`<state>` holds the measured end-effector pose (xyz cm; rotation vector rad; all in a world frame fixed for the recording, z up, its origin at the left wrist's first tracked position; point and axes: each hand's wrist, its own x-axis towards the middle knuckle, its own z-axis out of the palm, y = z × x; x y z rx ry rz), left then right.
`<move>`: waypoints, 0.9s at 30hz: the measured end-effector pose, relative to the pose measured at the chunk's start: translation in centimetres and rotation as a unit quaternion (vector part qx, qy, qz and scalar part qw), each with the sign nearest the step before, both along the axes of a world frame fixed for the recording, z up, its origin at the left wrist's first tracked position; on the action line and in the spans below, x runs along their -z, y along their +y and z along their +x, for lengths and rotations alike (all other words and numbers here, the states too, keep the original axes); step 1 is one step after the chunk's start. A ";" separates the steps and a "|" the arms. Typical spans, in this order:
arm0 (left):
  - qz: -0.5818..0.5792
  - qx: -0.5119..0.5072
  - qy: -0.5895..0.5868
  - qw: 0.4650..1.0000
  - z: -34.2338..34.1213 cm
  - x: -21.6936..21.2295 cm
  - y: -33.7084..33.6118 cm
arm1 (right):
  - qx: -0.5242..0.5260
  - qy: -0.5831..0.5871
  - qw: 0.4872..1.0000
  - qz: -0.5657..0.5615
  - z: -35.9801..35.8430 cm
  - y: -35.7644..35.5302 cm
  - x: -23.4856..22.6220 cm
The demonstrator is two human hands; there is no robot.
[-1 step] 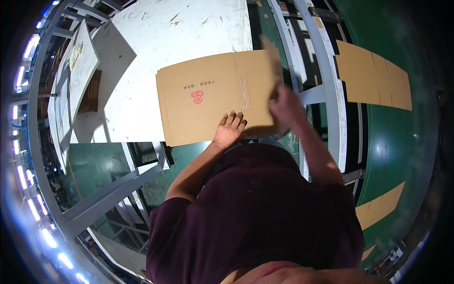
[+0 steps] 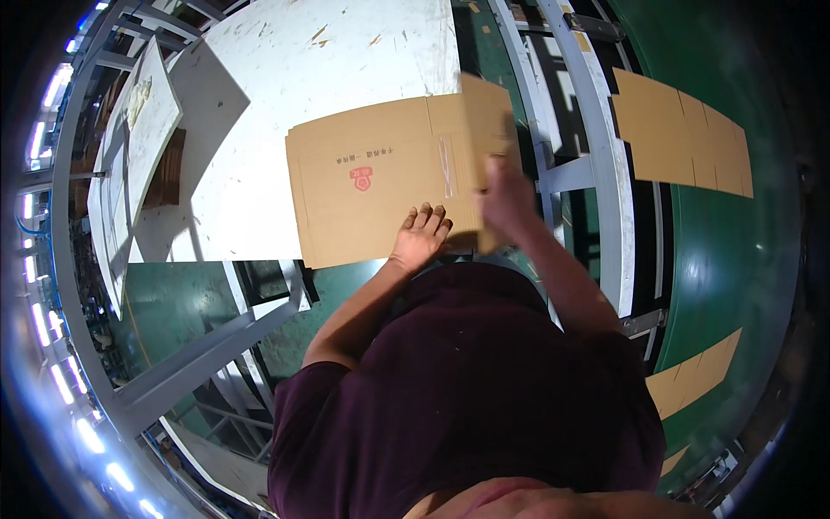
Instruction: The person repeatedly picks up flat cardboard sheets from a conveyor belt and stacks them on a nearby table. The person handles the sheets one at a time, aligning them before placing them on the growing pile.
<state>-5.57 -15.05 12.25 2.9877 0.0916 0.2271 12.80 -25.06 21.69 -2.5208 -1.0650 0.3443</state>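
Left hand [image 2: 420,239] lies flat, grip slightly spread, on near side of flat brown cardboard carton [image 2: 372,216]. Right hand [image 2: 508,199] blurs at its raised right flap [image 2: 486,112]; can't tell grip.

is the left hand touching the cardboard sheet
Touching: the head view shows the left hand laid palm down on the cardboard sheet, over its near edge, no gap visible.

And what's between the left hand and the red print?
Bare cardboard only, in the head view; the left hand lies below and right of the red print.
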 end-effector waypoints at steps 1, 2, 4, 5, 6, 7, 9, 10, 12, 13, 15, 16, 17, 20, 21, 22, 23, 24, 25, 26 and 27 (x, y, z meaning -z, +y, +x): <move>0.015 0.002 -0.017 1.000 0.1 0.1 0.0 | -0.022 -0.160 0.987 0.013 -1.5 1.5 2.4; 0.024 0.003 -0.028 0.999 0.1 0.4 0.1 | -0.064 0.009 0.997 -0.037 -2.0 2.3 3.1; 0.045 0.004 -0.053 0.998 0.2 0.8 0.3 | -0.089 -0.047 0.995 -0.010 -2.8 2.5 6.3; 0.026 0.009 -0.056 0.998 0.2 0.7 0.6 | -0.100 -0.076 0.992 0.002 -2.8 2.3 7.8; 0.005 0.008 -0.058 0.998 0.0 0.7 0.7 | -0.132 -0.078 0.988 0.021 -2.2 1.9 7.9; -0.016 0.008 -0.064 0.998 0.1 0.7 0.7 | -0.095 -0.092 0.989 0.063 -1.2 1.4 8.6; 0.025 0.020 -0.096 0.995 0.1 2.1 1.1 | -0.022 -0.117 0.982 0.148 1.1 0.4 10.8; 0.044 0.024 -0.110 0.993 0.1 2.0 1.5 | 0.024 -0.152 0.976 0.152 2.2 0.1 11.0; -0.090 -0.065 -0.120 0.987 0.0 0.2 3.5 | 0.119 -0.220 0.956 0.157 4.6 -0.7 11.4; -0.156 -0.107 -0.122 0.974 -0.2 -0.7 5.3 | 0.116 -0.150 0.971 0.146 6.0 -1.0 11.6; -0.127 -0.307 -0.056 0.941 -2.0 0.3 11.3 | 0.114 -0.010 0.986 0.119 8.3 -1.8 11.8; -0.020 -0.376 -0.175 0.910 -3.2 1.9 14.0 | 0.135 0.051 0.981 0.131 8.9 -1.7 11.4; -0.006 -0.435 -0.180 0.882 -4.1 1.6 16.3 | 0.156 0.111 0.971 0.141 9.4 -1.6 10.8; -0.164 -0.502 -0.128 0.840 -6.0 2.3 21.9 | 0.213 0.301 0.918 0.145 12.1 -2.9 12.8; -0.233 -0.500 -0.165 0.817 -6.3 2.8 23.0 | 0.230 0.365 0.891 0.141 12.9 -3.2 13.7; -0.309 -0.520 -0.136 0.785 -6.6 2.5 23.9 | 0.223 0.468 0.843 0.144 13.0 -3.4 12.6; -0.382 -0.535 -0.107 0.746 -6.9 2.2 24.8 | 0.209 0.512 0.825 0.116 13.8 -3.6 13.0; -0.453 -0.547 -0.080 0.699 -7.3 1.6 25.6 | 0.219 0.524 0.816 0.111 13.7 -3.3 12.2; -0.560 -0.512 -0.037 0.651 -7.8 0.6 26.5 | 0.231 0.535 0.806 0.107 13.6 -3.2 11.5; -0.589 -0.497 -0.025 0.637 -8.1 0.0 27.1 | 0.220 0.536 0.808 0.104 13.8 -3.1 11.9; -0.619 -0.478 -0.010 0.623 -8.0 -0.5 27.4 | 0.214 0.536 0.810 0.101 14.0 -3.3 12.1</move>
